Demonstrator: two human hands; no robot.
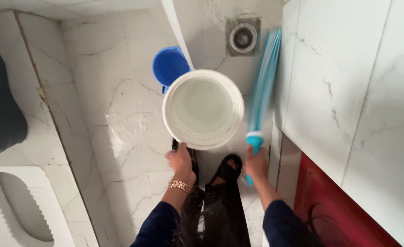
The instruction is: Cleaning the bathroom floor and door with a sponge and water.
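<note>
Left hand (181, 161) gripping rim of round white perforated plastic basket (203, 109), holding it above wet marble floor (119, 123). Right hand (256, 165) clasping blue bristle broom (262, 89), blurred, probably swinging. Blue plastic mug (169, 65) sitting just behind basket.

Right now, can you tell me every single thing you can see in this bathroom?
basket: one, white, round with holes, held over the floor in the middle.
broom: one, teal and white, blurred, beside the right wall.
mug: one, blue, behind the basket.
drain: one, metal, in the floor at the top.
squat toilet: one, white, bottom left.
floor: white marble tiles, wet.
bracelet: one, gold, on the left wrist.
left hand: holds the basket's rim.
right hand: fingers around the broom handle.
</note>
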